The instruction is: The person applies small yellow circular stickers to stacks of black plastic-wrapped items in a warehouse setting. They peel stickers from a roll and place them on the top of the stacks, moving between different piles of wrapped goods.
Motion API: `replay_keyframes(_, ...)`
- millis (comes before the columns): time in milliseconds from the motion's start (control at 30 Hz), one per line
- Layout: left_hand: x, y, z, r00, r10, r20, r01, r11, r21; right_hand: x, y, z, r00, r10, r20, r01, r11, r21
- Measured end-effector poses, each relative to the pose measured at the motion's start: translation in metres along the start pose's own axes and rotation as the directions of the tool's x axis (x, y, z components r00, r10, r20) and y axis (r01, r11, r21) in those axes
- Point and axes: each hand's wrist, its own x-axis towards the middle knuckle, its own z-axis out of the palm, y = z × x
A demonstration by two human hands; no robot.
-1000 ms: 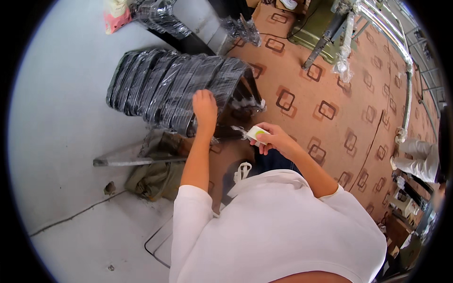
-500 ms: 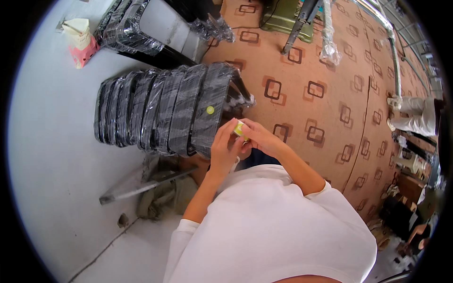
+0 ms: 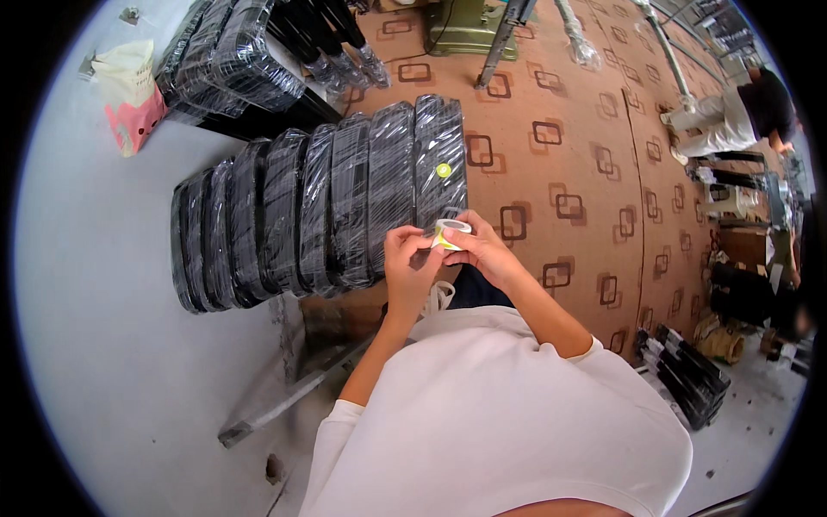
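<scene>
In front of my white shirt, my right hand (image 3: pixel 485 257) is closed round a small roll of yellow-green and white stickers (image 3: pixel 441 239). My left hand (image 3: pixel 408 261) bends its fingers against the roll's left side, fingertips pinched at its edge. Whether a loose sticker is between them cannot be made out. Just beyond both hands lies a row of black pieces (image 3: pixel 350 202) wrapped in clear plastic film, nested together. One round yellow-green sticker (image 3: pixel 444 171) is on the nearest piece at the right end.
More film-wrapped black furniture (image 3: pixel 237 65) stands at the upper left, beside a pink and white bag (image 3: pixel 131 99). Patterned brown sheeting (image 3: pixel 568 172) covers the floor ahead. A green machine base (image 3: pixel 469 30) stands beyond. At the right, another person (image 3: pixel 732 116) bends over. A metal bar (image 3: pixel 284 405) lies lower left.
My view has shifted, so the wrapped row appears longer and further right under my hands. The sticker roll has tilted and now shows its round top. Both hands stay at it.
</scene>
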Motion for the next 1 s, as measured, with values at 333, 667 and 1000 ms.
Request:
replay_keyframes(333, 0.033, -0.029, -0.027, 0.851, -0.480, 0.211, 0.503, 0.634, -0.587, -0.015, 0.008, 0.022, 0.993, -0.052, -0.106, 0.048, 0.998, -0.046)
replay_keyframes(667, 0.081, -0.089, -0.008, 0.925, 0.304, 0.229, -0.369, 0.568, 0.736, -0.027, -0.009, -0.024, 0.998, -0.068, -0.013, 0.069, 0.991, 0.116)
replay_keyframes(1000, 0.015, 0.018, -0.020, 0.959, 0.181, 0.216, -0.221, 0.959, 0.178, -0.006, 0.006, 0.010, 0.997, 0.010, 0.071, -0.023, 0.985, 0.173)
